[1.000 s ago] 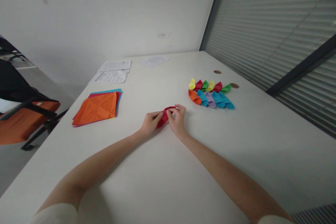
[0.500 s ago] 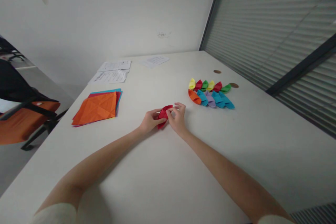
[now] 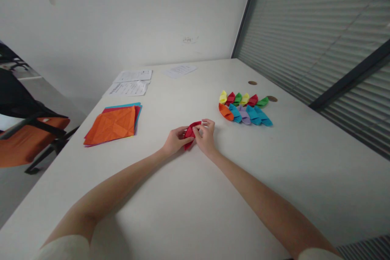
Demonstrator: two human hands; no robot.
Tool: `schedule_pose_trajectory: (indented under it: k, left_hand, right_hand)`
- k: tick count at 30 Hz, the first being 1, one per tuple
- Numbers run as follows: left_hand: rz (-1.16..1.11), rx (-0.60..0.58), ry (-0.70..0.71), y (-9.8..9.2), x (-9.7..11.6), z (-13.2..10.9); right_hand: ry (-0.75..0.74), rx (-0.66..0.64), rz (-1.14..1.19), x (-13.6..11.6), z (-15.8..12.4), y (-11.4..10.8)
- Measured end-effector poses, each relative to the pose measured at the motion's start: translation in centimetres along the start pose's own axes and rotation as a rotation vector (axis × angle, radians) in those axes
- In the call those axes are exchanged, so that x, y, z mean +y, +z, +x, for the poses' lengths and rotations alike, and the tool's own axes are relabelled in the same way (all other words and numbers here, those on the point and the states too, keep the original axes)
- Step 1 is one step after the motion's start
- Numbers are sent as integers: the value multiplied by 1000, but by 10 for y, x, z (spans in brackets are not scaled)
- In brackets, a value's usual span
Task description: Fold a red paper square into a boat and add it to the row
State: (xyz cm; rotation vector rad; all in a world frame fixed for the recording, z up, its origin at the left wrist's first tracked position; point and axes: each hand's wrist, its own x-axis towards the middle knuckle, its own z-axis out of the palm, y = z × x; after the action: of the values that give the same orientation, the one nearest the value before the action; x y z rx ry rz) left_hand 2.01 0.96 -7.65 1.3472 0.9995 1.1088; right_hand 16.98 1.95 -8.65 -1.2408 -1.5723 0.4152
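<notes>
A red folded paper piece [image 3: 189, 133] is held just over the white table [image 3: 195, 195] between both hands. My left hand [image 3: 175, 141] grips its left side, thumb in front and fingers behind. From the right, my right hand [image 3: 206, 136] pinches its upper right edge between thumb and index finger, the other fingers raised. Part of the paper is hidden by the fingers. Further right lie two rows of folded paper pieces in several colours, among them an orange piece [image 3: 226, 112], a purple piece [image 3: 244, 115] and a green piece [image 3: 262, 102].
To the left lies a stack of creased paper sheets, orange sheet [image 3: 114, 124] on top. Printed papers [image 3: 131, 87] rest at the back left, another printed sheet [image 3: 180, 71] near the wall. Blinds [image 3: 319, 28] line the right side. An orange chair [image 3: 33, 138] stands beyond the table's left edge.
Both hands keep their hold on the red paper, which has shifted very slightly. The sheets and the folded rows stay where they were.
</notes>
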Motion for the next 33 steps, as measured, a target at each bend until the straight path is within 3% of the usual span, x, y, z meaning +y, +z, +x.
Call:
schedule_pose_trajectory:
  k: [9, 15, 26, 33]
  left_hand:
    - [-3, 112, -61, 1, 9, 1]
    - [-247, 106, -152, 5, 11, 0]
    - [-90, -158, -141, -2, 12, -2]
    - [-48, -195, -128, -2, 11, -2]
  right_hand:
    - [-131, -102, -81, -6, -6, -1]
    - [-133, -56, -114, -8, -7, 0]
    - [-31, -14, 4, 0, -3, 3]
    - [14, -22, 46, 3, -1, 5]
